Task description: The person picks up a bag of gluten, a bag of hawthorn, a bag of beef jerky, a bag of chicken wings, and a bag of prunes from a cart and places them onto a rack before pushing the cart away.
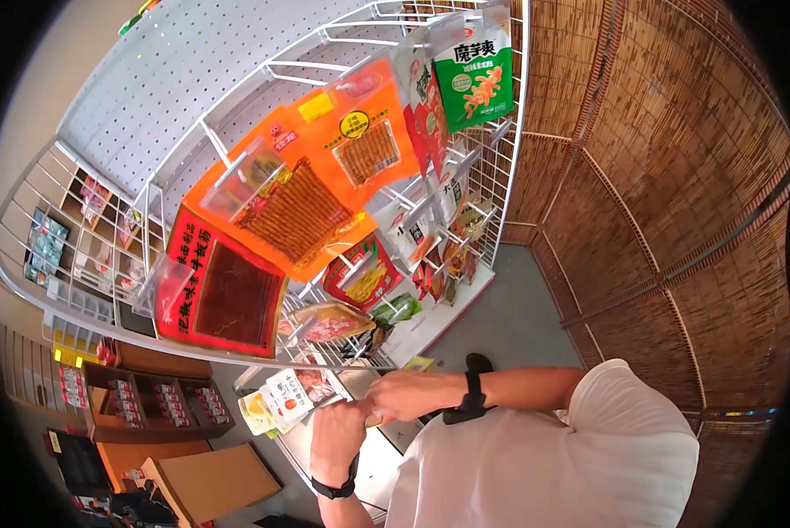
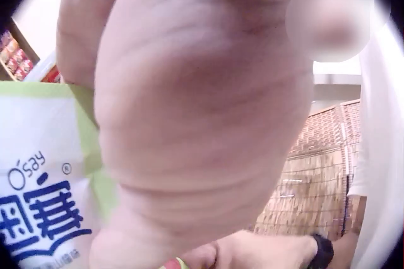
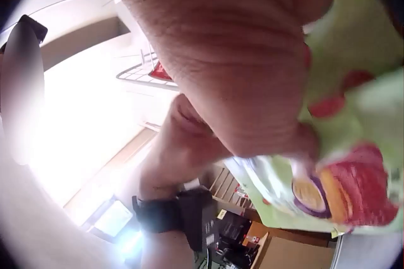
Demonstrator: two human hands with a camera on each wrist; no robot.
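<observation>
A white and light-green snack pouch (image 1: 276,401) is in front of the person's body, below the wire rack. Its Osay lettering faces the left wrist camera, where the pouch (image 2: 44,181) fills the left side. Red fruit pictures show on the pouch (image 3: 353,187) in the right wrist view. My left hand (image 1: 338,433) grips the pouch with curled fingers. Close against it, my right hand (image 1: 408,396) also holds the pouch, its fingers bent around the edge. The palms (image 2: 202,111) hide much of the fingertips' contact.
A white wire rack (image 1: 254,363) with hanging snack packets, such as an orange packet (image 1: 302,216) and a red packet (image 1: 223,286), stands just ahead. A woven reed wall (image 1: 650,202) rises on the right. Brown shelves (image 1: 153,396) and a cardboard-coloured box (image 1: 210,484) are at lower left.
</observation>
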